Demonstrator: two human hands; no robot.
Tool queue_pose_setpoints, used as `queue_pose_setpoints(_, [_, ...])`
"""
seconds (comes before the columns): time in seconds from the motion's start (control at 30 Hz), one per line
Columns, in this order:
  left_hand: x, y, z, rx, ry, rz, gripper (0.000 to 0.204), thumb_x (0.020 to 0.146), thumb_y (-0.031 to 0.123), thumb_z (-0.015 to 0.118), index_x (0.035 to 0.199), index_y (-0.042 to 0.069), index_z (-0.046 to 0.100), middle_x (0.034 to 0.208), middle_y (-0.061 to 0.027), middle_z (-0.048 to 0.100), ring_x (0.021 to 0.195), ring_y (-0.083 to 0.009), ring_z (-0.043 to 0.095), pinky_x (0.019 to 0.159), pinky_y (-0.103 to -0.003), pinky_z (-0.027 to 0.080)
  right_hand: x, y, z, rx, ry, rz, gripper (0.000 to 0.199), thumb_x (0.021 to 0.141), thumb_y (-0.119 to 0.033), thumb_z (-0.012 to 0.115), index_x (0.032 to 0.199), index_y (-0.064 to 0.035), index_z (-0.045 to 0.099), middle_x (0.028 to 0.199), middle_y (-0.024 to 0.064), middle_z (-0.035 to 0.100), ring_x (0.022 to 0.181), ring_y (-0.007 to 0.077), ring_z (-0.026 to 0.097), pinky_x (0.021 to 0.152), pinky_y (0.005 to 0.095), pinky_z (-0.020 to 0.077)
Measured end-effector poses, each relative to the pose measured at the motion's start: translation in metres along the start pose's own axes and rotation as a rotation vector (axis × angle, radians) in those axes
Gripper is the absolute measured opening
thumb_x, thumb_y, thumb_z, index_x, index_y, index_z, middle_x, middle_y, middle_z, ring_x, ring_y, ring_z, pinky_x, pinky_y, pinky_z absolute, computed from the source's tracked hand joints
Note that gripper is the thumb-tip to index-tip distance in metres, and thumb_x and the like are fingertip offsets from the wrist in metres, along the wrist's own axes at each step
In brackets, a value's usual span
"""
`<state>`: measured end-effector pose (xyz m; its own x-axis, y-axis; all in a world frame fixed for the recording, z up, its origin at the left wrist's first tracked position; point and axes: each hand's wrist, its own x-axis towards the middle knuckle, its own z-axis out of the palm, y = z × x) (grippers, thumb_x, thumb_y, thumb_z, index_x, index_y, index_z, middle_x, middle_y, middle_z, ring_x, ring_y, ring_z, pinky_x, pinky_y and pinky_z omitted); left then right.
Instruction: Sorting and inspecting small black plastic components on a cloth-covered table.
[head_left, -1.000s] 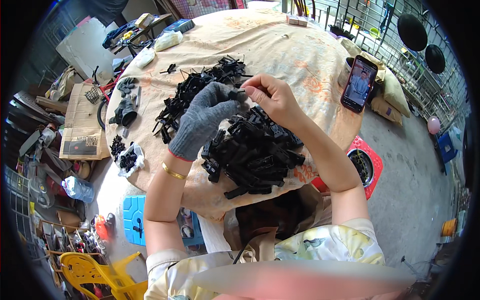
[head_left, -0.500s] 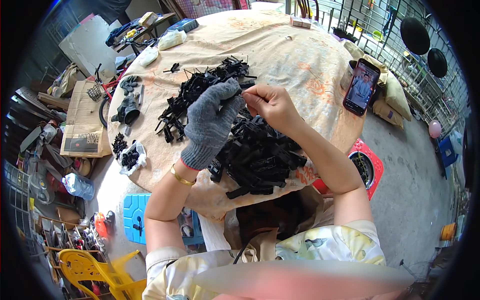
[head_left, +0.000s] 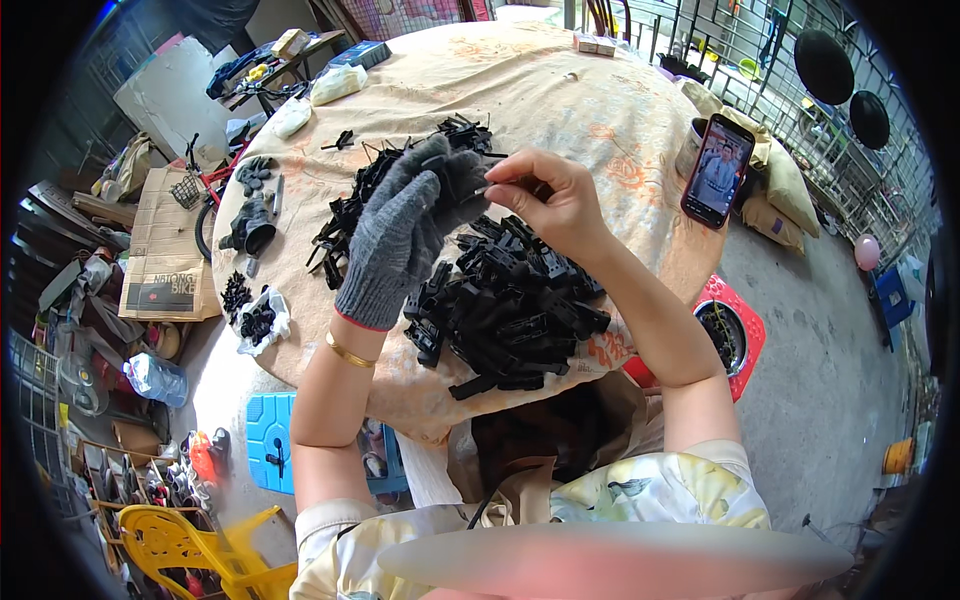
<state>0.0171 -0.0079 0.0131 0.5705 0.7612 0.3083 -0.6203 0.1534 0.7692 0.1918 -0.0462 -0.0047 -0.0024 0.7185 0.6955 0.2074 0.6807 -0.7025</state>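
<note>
Cluttered outdoor work area, concrete floor, a round desk (head_left: 560, 90) draped in a pale patterned cloth. Nearest the person, on the desk's close edge, lies a big heap of black plastic parts (head_left: 505, 305), long clip-like pieces piled loosely. Just above that heap both hands meet. The left hand (head_left: 400, 235), in a grey knit glove with a gold bangle on the wrist, has its grip closed around a small black part (head_left: 462, 185). The right hand (head_left: 545, 200), bare, has thumb and fingertips pinched together on a thin piece at the same part, touching the gloved fingers. The held part hangs over the heap, clear of the cloth. Behind the hands a second, looser scatter of black parts (head_left: 385, 165) spreads toward the desk's middle. Left of it, near the rim, a few darker chunky pieces (head_left: 250, 225) and a small white bag of black bits (head_left: 258, 320). On the right rim a phone (head_left: 717, 170) stands tilted with its screen lit. Far edge: small boxes (head_left: 597, 43). Off the desk, a red stool (head_left: 735, 335) at right, a blue stool (head_left: 270, 440) and yellow chair (head_left: 185, 545) at lower left, flattened cardboard (head_left: 160, 250) on the floor.
</note>
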Motion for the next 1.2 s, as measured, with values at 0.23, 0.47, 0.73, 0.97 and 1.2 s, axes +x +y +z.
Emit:
queue_pose_setpoints(0.23, [-0.009,-0.001,0.007,0.316,-0.065,-0.112,0.04,0.086,0.006,0.05,0.124,0.002,0.04,0.108,-0.0119,0.053,0.089,-0.0217,0.059,0.078,-0.034,0.052,0.0,-0.006,0.003,0.097,-0.056,-0.017,0.011,0.075,-0.001,0.067,0.085,-0.0019,0.062,0.08,0.0019,0.06,0.07,0.005,0.055,0.06,0.0176,0.0436])
queue_pose_setpoints(0.47, [-0.008,-0.018,0.006,0.719,-0.06,0.151,0.041,0.079,-0.003,0.06,0.117,0.003,0.046,0.103,-0.0075,0.055,0.087,-0.0144,0.057,0.076,-0.028,0.051,0.0,-0.004,0.011,0.057,-0.005,0.215,0.009,0.079,-0.006,0.064,0.085,0.0001,0.063,0.072,0.0008,0.059,0.06,0.0049,0.052,0.056,0.0176,0.0417])
queue_pose_setpoints(0.73, [-0.009,-0.008,0.004,0.508,0.012,0.075,0.033,0.077,-0.006,0.06,0.108,0.003,0.05,0.095,-0.0075,0.058,0.084,-0.0137,0.058,0.073,-0.027,0.052,0.001,-0.006,0.005,0.221,-0.144,0.376,0.016,0.082,-0.014,0.063,0.087,0.0013,0.065,0.062,-0.002,0.055,0.055,0.0034,0.048,0.048,0.0171,0.0374])
queue_pose_setpoints(0.97, [-0.007,-0.006,-0.005,0.791,-0.069,0.202,0.025,0.075,-0.003,0.064,0.098,0.003,0.055,0.091,-0.0046,0.06,0.081,-0.0114,0.058,0.07,-0.024,0.05,0.0,-0.002,0.006,0.163,-0.193,0.381,0.015,0.082,-0.015,0.062,0.085,0.0001,0.065,0.059,-0.002,0.052,0.051,0.0031,0.045,0.044,0.0178,0.0328])
queue_pose_setpoints(1.2, [-0.013,-0.002,0.003,1.18,-0.079,0.563,0.025,0.073,0.0,0.067,0.096,0.004,0.057,0.084,-0.0032,0.061,0.078,-0.0087,0.057,0.069,-0.023,0.049,0.001,-0.007,0.009,0.312,-0.193,0.443,0.013,0.083,-0.014,0.061,0.08,-0.0015,0.062,0.057,-0.0036,0.049,0.049,0.0025,0.041,0.042,0.0168,0.0284])
